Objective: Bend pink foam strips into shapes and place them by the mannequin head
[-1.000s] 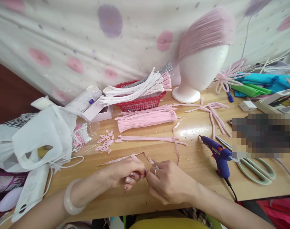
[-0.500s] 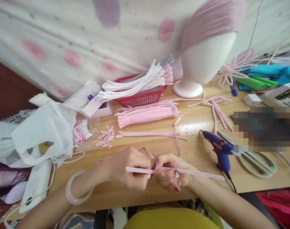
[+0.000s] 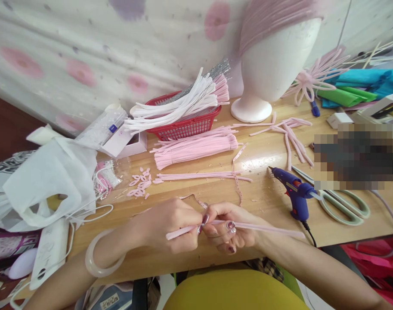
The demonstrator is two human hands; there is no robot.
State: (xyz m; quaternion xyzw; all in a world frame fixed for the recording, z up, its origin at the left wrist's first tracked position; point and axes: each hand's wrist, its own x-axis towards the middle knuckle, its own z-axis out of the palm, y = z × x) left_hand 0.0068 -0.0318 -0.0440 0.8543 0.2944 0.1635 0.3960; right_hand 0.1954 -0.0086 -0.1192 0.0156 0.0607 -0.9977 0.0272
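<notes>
A pale pink fuzzy stick (image 3: 269, 229) runs through both hands, low over the front of the table. My left hand (image 3: 177, 226) is closed round its shorter end, which pokes out to the left. Beside it, fingertips touching, my right hand (image 3: 230, 228) pinches the same stick, and the long end extends right over my right wrist. The stick bends slightly where the hands meet. Behind my hands lie a few loose pink sticks (image 3: 202, 175), a pile of small pink loops (image 3: 140, 184) and a measuring tape (image 3: 238, 187).
A tied pink bundle (image 3: 196, 150) lies before a red basket (image 3: 190, 129) of white sticks. At right are a blue glue gun (image 3: 295, 189), scissors (image 3: 341, 209) and a white foam head (image 3: 267, 69). A white bag (image 3: 54, 185) and power strip (image 3: 51, 249) sit left.
The view has shifted a little. The short end of the stick now tilts down to the left, making a slight bend between my hands. Both hands keep their hold.
</notes>
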